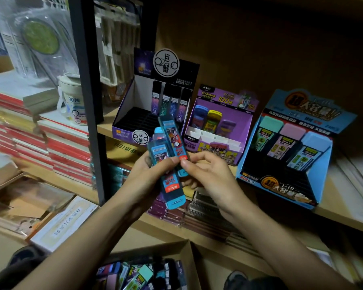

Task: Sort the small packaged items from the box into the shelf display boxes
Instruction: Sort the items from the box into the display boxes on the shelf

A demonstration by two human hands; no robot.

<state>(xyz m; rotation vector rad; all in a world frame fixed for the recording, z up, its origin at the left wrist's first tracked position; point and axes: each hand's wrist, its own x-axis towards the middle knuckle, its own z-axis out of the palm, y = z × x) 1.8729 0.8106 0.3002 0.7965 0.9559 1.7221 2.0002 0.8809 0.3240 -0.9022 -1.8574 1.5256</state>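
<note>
Blue translucent packs (173, 193) lie fanned in the left hand (145, 176), whose fingers and thumb are curled round their middle. The capped end of the lowest one juts out below the grip. The right hand (212, 176) meets the left, thumb and forefinger pinching the lower part of one tilted pack (171, 136) that rises above the grip. Behind and above the grip, on the wooden shelf (333, 212), stands a dark display box (125, 109) with four slim packs upright in its back row. Right of the grip stands a purple display box (216, 148) holding three packs. Beyond it stands a light-blue display box (327, 170) with a green, a pink and a blue pack side by side. Below the grip, nearest the camera, an open cardboard box (192, 254) holds loose mixed packs (138, 273).
</note>
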